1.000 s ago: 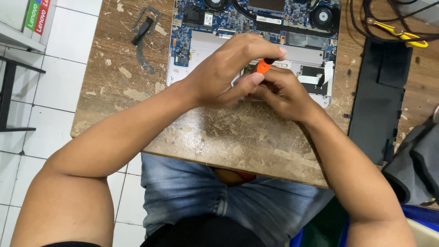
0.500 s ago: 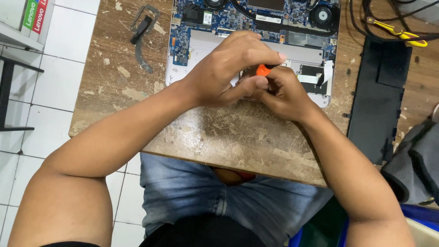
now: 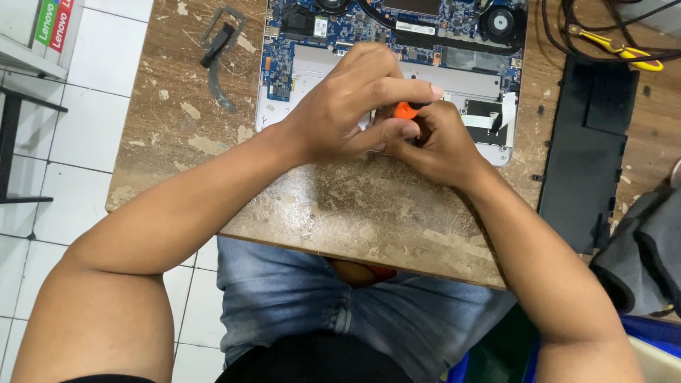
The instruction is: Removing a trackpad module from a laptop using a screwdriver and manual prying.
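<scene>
An opened laptop (image 3: 298, 78) lies bottom up on the worn wooden table (image 3: 333, 206), its blue circuit board and two fans exposed. My right hand (image 3: 443, 145) grips a screwdriver with an orange handle (image 3: 406, 110) over the laptop's near edge. My left hand (image 3: 355, 106) curls over it, thumb and fingers resting on the screwdriver and on my right hand. The screwdriver's tip is hidden beneath the hands.
A black flat panel (image 3: 585, 149) lies on the table at right. Yellow-handled cutters (image 3: 621, 46) and black cables sit at the far right. A small metal bracket (image 3: 216, 50) lies left of the laptop. Grey cloth (image 3: 649, 248) hangs at right. White tiled floor lies left.
Both hands have stayed clasped over the orange screwdriver, with only slight finger shifts.
</scene>
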